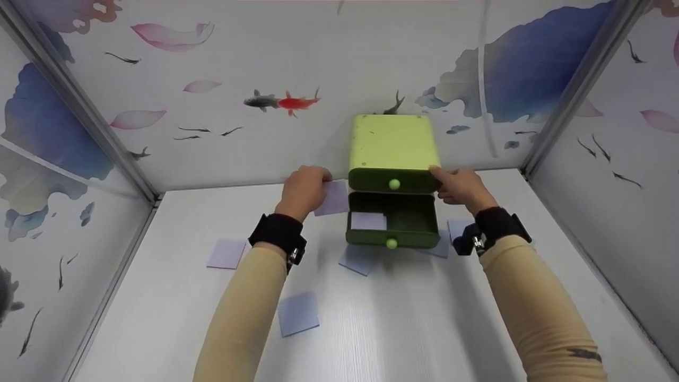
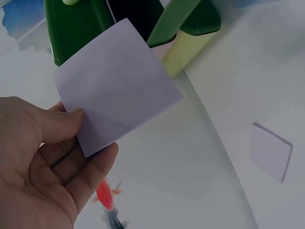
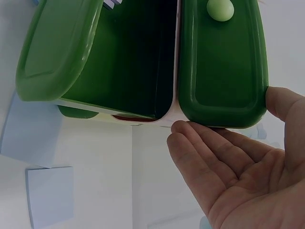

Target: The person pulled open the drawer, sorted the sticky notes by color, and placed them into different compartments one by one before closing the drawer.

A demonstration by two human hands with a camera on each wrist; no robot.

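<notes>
A two-drawer desktop cabinet point(image 1: 393, 142) with a light green top and dark green fronts stands near the back wall. Its lower drawer point(image 1: 419, 239) is pulled out, and a pale purple sticky note pad point(image 1: 367, 220) lies inside at the left. Just left of the cabinet my left hand point(image 1: 303, 190) pinches another purple sticky note pad point(image 2: 116, 90) between thumb and fingers. My right hand point(image 3: 243, 176) touches the right side of the cabinet by the closed upper drawer point(image 3: 224, 67). Its fingers lie fairly straight there, with the thumb at the top corner.
Blue pads lie on the white table: one in front point(image 1: 299, 314), one partly under the drawer point(image 1: 358, 260), others to the right point(image 3: 50, 195). A purple pad point(image 1: 226, 253) lies left. Patterned walls point(image 1: 223, 132) enclose the back and sides.
</notes>
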